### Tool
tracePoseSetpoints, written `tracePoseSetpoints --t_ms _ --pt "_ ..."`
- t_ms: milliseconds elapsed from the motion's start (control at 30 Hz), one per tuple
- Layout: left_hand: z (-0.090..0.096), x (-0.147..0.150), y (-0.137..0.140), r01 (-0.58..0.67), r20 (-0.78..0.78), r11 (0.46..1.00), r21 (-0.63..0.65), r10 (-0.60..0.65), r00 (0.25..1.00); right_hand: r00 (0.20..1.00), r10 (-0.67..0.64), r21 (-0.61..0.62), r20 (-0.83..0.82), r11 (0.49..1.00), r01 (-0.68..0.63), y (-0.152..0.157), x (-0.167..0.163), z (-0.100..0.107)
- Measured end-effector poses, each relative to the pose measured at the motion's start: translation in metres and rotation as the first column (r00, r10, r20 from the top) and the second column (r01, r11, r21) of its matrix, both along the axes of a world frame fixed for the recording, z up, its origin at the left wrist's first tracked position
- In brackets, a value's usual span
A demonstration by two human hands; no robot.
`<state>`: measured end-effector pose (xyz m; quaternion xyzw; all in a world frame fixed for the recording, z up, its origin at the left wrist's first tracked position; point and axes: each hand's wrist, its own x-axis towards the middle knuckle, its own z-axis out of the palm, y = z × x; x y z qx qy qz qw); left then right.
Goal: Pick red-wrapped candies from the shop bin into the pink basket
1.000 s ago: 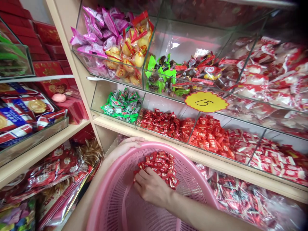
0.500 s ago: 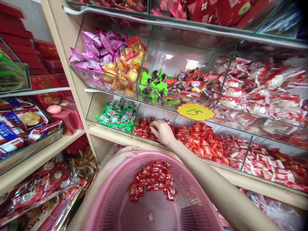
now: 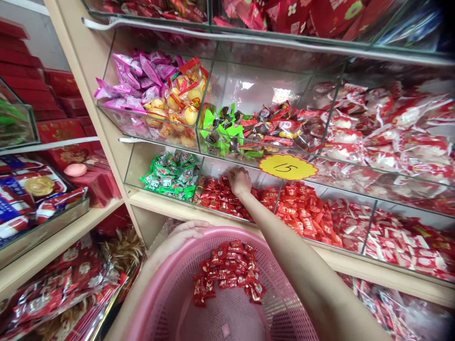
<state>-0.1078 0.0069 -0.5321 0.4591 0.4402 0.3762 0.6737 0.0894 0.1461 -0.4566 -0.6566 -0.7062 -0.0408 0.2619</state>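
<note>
My left hand (image 3: 186,234) lies over the far left rim of a pink plastic basket (image 3: 156,279), fingers wrapped on the edge. Inside the basket, small red-wrapped candies (image 3: 229,267) sit in a heap against the far wall, and one small pale piece (image 3: 225,330) is on the bottom. My right hand (image 3: 239,182) reaches past the basket into a clear shelf bin. There its fingers curl down on more red-wrapped candies (image 3: 216,194) at the bin's back; the fingertips are partly hidden.
Green-wrapped candies (image 3: 172,175) fill the bin to the left, orange-red packets (image 3: 302,213) one to the right. Above are a yellow price tag (image 3: 288,166) marked 15 and a bin of purple packets (image 3: 142,76). A wooden upright (image 3: 88,90) divides the shelves at left.
My right hand has moved farther back in the bin, its fingers now more curled. My left hand stays on the basket rim. The view has shifted slightly.
</note>
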Motion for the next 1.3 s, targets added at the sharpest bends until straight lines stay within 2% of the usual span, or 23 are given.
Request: tracePoseSetpoints --t_ms 300,400,500,600,733,800,867,933,1000,1100,1200,1300 --pt "0.011 0.004 -0.002 -0.019 0.007 0.999 -0.048 0.019 1.0 0.99 0.083 -0.019 0.115 0.997 -0.081 0.001 -0.004 -0.008" --pt "0.013 0.004 -0.004 -0.018 -0.011 0.999 -0.028 0.017 1.0 0.991 0.072 0.01 0.116 0.997 -0.073 -0.002 -0.003 -0.004" --pt "0.012 0.004 -0.005 -0.01 -0.044 1.0 0.02 0.01 0.999 0.993 0.086 0.113 0.077 0.989 -0.095 -0.012 -0.002 0.005" --pt "0.01 0.004 -0.006 -0.017 -0.047 1.0 0.025 0.018 0.999 0.971 0.23 0.266 0.065 0.934 -0.239 -0.038 0.002 0.015" --pt "0.01 0.005 -0.007 -0.03 -0.08 0.999 0.045 0.033 0.996 0.894 0.446 0.364 0.047 0.826 -0.431 -0.106 0.01 0.021" --pt "0.01 0.006 -0.008 -0.027 -0.061 0.999 0.048 0.03 0.998 0.84 0.542 0.342 -0.022 0.794 -0.503 -0.145 0.011 0.014" --pt "0.01 0.006 -0.009 -0.028 -0.029 0.999 0.039 0.029 0.999 0.787 0.613 0.239 -0.072 0.777 -0.583 -0.177 0.009 -0.003" --pt "0.009 0.006 -0.01 -0.033 -0.029 0.999 0.038 0.034 0.999 0.746 0.664 0.135 -0.056 0.745 -0.653 -0.198 0.004 -0.024" --pt "0.008 0.005 -0.011 -0.042 -0.062 0.998 0.043 0.044 0.997 0.724 0.69 0.064 0.011 0.722 -0.689 -0.207 -0.002 -0.046" --pt "0.009 0.004 -0.012 -0.039 -0.075 0.999 0.024 0.041 0.996 0.68 0.71 0.033 0.185 0.687 -0.726 -0.206 -0.008 -0.068" --pt "0.012 0.004 -0.013 -0.039 -0.094 0.998 0.04 0.042 0.995 0.587 0.734 0.008 0.342 0.623 -0.783 -0.204 -0.01 -0.079" --pt "0.015 0.005 -0.013 -0.05 -0.116 0.998 0.046 0.055 0.992 0.512 0.758 -0.022 0.404 0.567 -0.823 -0.205 -0.011 -0.083"
